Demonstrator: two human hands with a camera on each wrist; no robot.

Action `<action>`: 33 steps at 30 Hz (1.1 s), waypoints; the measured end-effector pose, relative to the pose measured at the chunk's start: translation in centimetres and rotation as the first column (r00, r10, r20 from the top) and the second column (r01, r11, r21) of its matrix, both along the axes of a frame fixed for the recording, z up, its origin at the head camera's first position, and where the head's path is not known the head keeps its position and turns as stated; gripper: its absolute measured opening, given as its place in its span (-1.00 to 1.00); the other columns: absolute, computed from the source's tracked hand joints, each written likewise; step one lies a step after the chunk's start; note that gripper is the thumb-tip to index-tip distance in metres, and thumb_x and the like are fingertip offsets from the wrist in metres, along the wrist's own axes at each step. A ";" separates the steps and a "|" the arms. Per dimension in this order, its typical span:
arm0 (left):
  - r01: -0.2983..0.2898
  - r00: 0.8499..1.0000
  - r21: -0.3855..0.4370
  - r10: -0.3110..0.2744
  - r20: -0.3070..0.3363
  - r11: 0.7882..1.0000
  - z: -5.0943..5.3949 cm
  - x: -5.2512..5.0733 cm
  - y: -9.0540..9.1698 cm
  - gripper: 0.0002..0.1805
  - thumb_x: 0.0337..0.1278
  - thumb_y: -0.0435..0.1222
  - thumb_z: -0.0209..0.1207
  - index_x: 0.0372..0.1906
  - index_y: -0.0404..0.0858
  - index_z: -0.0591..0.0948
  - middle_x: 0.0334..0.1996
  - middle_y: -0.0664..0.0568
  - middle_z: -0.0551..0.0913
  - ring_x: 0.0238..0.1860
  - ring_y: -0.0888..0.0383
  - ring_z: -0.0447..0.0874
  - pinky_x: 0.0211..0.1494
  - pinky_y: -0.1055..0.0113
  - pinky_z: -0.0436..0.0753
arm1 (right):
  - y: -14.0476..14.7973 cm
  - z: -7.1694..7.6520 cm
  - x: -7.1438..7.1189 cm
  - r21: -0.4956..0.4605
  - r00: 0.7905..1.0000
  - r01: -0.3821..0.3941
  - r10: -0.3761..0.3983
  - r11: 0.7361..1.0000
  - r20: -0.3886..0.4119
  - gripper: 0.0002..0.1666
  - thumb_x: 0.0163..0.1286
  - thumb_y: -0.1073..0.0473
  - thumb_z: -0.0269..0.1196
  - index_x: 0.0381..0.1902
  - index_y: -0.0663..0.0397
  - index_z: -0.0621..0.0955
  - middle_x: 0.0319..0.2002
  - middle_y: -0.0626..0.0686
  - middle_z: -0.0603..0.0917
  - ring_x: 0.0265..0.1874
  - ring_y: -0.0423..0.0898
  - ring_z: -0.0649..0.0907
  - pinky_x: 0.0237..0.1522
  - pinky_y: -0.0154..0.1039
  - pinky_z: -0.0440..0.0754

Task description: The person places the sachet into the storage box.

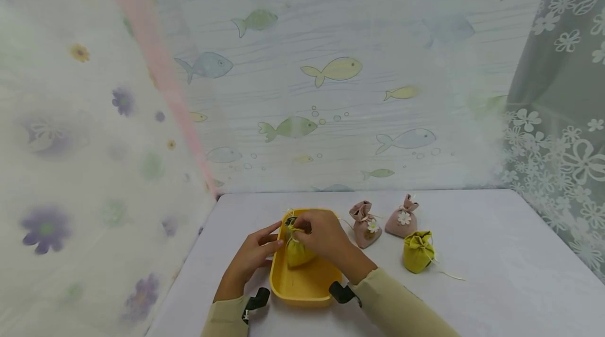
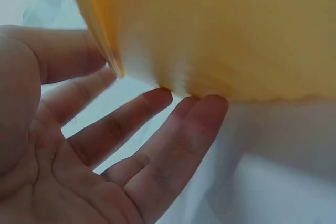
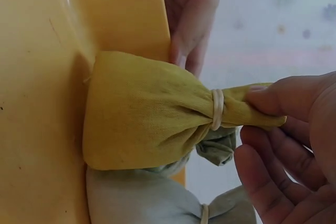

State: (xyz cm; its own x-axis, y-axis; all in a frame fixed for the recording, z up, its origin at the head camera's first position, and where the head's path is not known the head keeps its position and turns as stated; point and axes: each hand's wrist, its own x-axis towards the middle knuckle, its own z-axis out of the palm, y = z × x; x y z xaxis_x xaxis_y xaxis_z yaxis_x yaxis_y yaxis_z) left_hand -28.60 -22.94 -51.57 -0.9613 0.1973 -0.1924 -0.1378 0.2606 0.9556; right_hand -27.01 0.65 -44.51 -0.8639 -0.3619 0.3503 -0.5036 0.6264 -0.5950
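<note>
A yellow-green drawstring pouch (image 1: 299, 254) is in the yellow tray (image 1: 307, 303). My right hand (image 1: 326, 233) pinches its gathered top between thumb and fingers, above the pale cord, as the right wrist view shows. My left hand (image 1: 251, 255) is at the tray's left side; its spread fingertips touch the tray's outer wall (image 2: 236, 35) in the left wrist view. Beside the held pouch, the right wrist view shows a pale grey-green pouch (image 3: 142, 195) and part of a darker green cloth top (image 3: 218, 148), mostly hidden behind it.
Right of the tray on the white table (image 1: 496, 253) stand two pink pouches, one nearer the tray (image 1: 367, 232) and one farther right (image 1: 400, 224), both with white flowers. Another yellow-green pouch (image 1: 418, 255) trails its cord in front of them. A fish-patterned curtain (image 1: 331, 116) hangs behind.
</note>
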 end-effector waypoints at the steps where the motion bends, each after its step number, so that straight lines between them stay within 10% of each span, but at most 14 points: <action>1: -0.003 1.000 -0.011 0.003 -0.009 1.000 0.1 0.1 0.1 -0.29 0.33 -0.07 0.34 0.54 0.10 0.41 0.39 -0.27 0.51 0.21 -0.09 0.68 0.02 -0.06 0.79 | -0.1 -0.1 0.0 0.002 1.000 0.001 -0.001 1.000 0.012 -0.90 0.35 0.04 0.45 -0.21 -0.14 0.78 -0.31 -0.22 0.75 -0.35 -0.35 0.65 -0.24 -0.40 0.69; 9: -0.080 0.997 -0.087 0.078 -0.019 0.993 1.5 0.8 0.7 -0.36 0.39 -0.18 0.22 0.53 -0.13 0.42 0.32 -0.25 0.58 0.08 -0.05 0.76 -0.09 0.04 0.83 | -0.3 -0.6 -0.1 0.027 0.999 -0.012 0.011 1.000 0.043 -0.90 0.33 0.04 0.47 -0.24 -0.13 0.78 -0.34 -0.22 0.75 -0.40 -0.37 0.63 -0.29 -0.44 0.67; 33: -0.005 1.000 -0.080 0.006 0.014 0.997 2.7 1.4 0.5 -0.35 0.37 -0.34 0.27 0.52 -0.13 0.43 0.31 -0.27 0.59 0.06 -0.03 0.76 -0.09 0.02 0.83 | 0.8 -0.8 1.3 0.005 0.998 -0.011 0.011 1.000 0.063 -0.77 0.36 -0.04 0.44 -0.10 -0.12 0.74 -0.18 -0.17 0.73 -0.21 -0.21 0.72 -0.14 -0.38 0.73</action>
State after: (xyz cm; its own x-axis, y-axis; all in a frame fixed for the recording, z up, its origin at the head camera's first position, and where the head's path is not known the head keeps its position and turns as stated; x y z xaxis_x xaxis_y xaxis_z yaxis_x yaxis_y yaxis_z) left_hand -27.21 -22.48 -48.89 -0.9593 0.1752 -0.2214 -0.1534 0.3348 0.9297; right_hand -25.74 1.48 -45.28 -0.8803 -0.3729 0.2931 -0.4718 0.6244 -0.6225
